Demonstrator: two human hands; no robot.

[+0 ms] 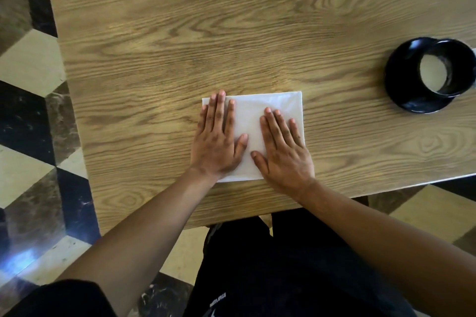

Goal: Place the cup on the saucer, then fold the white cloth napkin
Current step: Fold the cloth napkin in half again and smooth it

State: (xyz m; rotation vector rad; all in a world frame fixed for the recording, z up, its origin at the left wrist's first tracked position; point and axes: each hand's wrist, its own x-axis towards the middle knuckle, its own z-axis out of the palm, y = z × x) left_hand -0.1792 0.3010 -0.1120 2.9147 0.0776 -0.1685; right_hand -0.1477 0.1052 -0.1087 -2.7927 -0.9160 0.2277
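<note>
Currently the white cloth napkin lies flat near the near edge of the wooden table, roughly centred in front of the person. It reads as a tidy rectangle with straight edges, so likely folded at least once already; layer count not visible.

Left hand is spread flat, palm down, on the napkin's left side, fingertips reaching its far left corner. Right hand is the same, flat on the right side, fingers pointing to the far right corner. Neither grips anything: fingers extended, thumbs splayed toward each other, bare cloth between them. My read: pressing and smoothing to set a crease and stop the cloth sliding on the slick tabletop.

Black cup sits on the black saucer at the far right of the table, well apart from the napkin. Cup interior shows pale; can't tell whether that's liquid or glaze. So step one looks done; parking it out there keeps the folding area free.

Remaining is either another fold or just finishing the press. A fold would call for lifting one edge while the other hand pins the cloth.

Checkered floor surrounds the table.
</note>
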